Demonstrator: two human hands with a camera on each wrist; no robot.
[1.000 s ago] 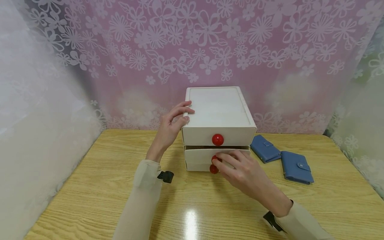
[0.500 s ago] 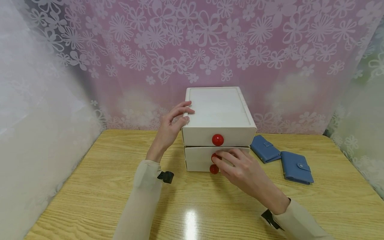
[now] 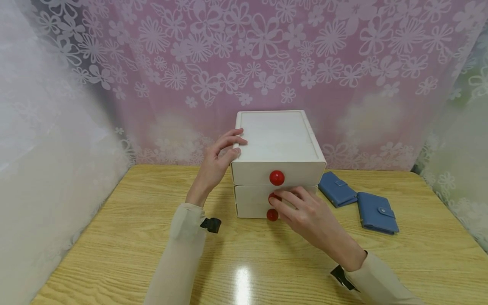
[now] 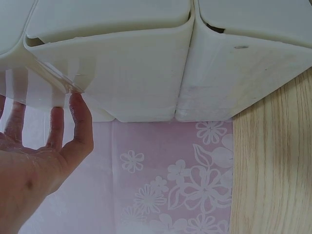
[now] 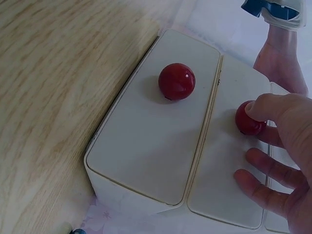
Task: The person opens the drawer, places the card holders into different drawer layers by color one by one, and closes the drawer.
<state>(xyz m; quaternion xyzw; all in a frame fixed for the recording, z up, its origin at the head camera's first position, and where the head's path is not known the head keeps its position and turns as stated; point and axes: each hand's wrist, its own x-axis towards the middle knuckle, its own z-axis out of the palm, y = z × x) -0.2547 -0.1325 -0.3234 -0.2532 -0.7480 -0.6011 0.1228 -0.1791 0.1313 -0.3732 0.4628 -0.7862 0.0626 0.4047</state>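
Note:
A white drawer cabinet (image 3: pixel 276 137) with three stacked drawers stands on the table. Fingers and thumb of my left hand (image 3: pixel 215 163) rest fairly straight on its upper left edge; the left wrist view shows the fingertips against the cabinet's side. My right hand (image 3: pixel 306 216) pinches the round red knob (image 5: pixel 246 121) of the middle drawer (image 5: pixel 226 165) between thumb and index finger, while its other fingers reach toward the drawer front. That front sits about flush with its neighbours. Above and below are the top red knob (image 3: pixel 276 178) and the bottom red knob (image 5: pixel 176 81).
Two blue strap-fastened cases, like wallets or small notebooks, lie right of the cabinet: the farther case (image 3: pixel 337 189) and the nearer case (image 3: pixel 377 212). A pink floral curtain (image 3: pixel 263 63) hangs behind the wooden table (image 3: pixel 152 237).
The middle drawer has slid inward, and the dark gap above its front has closed. My right hand has moved slightly with it, still pinching the knob. The left hand stays put.

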